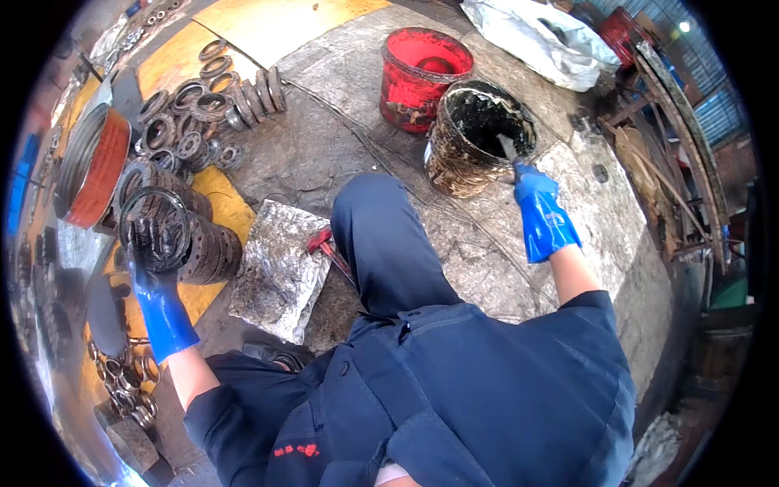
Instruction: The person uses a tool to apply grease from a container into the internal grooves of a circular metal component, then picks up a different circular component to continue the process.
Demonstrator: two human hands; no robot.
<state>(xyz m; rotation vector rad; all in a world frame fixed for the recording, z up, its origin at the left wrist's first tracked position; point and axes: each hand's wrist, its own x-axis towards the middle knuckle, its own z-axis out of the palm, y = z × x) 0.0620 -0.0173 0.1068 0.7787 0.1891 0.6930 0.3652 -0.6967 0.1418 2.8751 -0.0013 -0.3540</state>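
Note:
My left hand (152, 280), in a blue glove blackened at the fingers, grips a dark greasy metal ring (189, 231) at the left. The ring is raised beside stacked brown rings (215, 252). My right hand (536, 191), in a blue glove, is closed round the handle of a pale-ended tool (508, 148), perhaps a brush. This tool reaches over the near right rim of a grimy bucket (462, 166) with a black inside. How deep the tool goes is unclear. A red bucket (398, 93) stands just behind and left of the grimy one.
Several loose metal rings (211, 105) lie at the far left, beside an orange-brown drum-like hoop (99, 166). A foil-covered slab (280, 272) and a red-headed hammer (320, 240) lie by my knee. A white sack (535, 40) sits at the back, and a wooden frame (690, 138) leans at right.

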